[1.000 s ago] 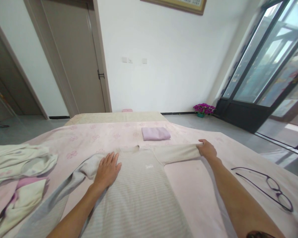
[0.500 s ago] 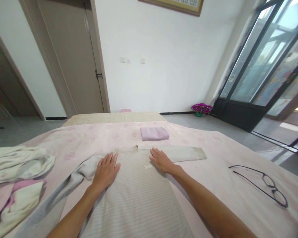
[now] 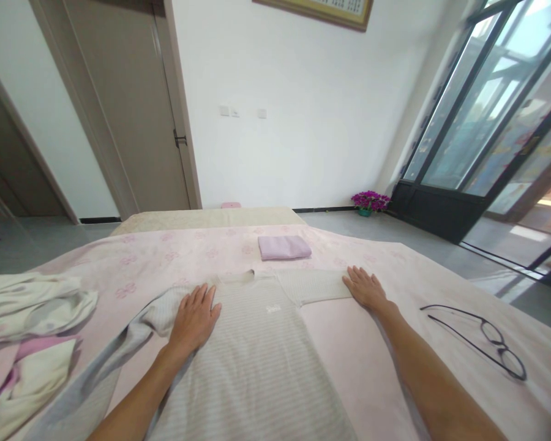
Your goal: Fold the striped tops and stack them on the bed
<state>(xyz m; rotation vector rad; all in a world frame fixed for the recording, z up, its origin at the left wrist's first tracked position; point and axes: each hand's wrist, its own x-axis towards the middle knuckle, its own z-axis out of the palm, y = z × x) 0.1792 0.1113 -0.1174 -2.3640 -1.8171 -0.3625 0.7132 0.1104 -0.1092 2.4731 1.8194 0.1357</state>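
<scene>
Striped shirt [image 3: 261,355] spread near side, centre, on pink cloth [image 3: 349,343]. Left hand [image 3: 195,318] flat at left shoulder, right hand [image 3: 366,288] flat over right sleeve [image 3: 319,286] end; both grips released, nothing pinched. Best: left anchors, right presses evenly, fabric unstretched.

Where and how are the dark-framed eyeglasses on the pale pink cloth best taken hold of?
Probably by one thin temple arm, pinched from above on the side towards the right hand: both arms of the eyeglasses extend that way, while the lenses lie farther off.
</scene>
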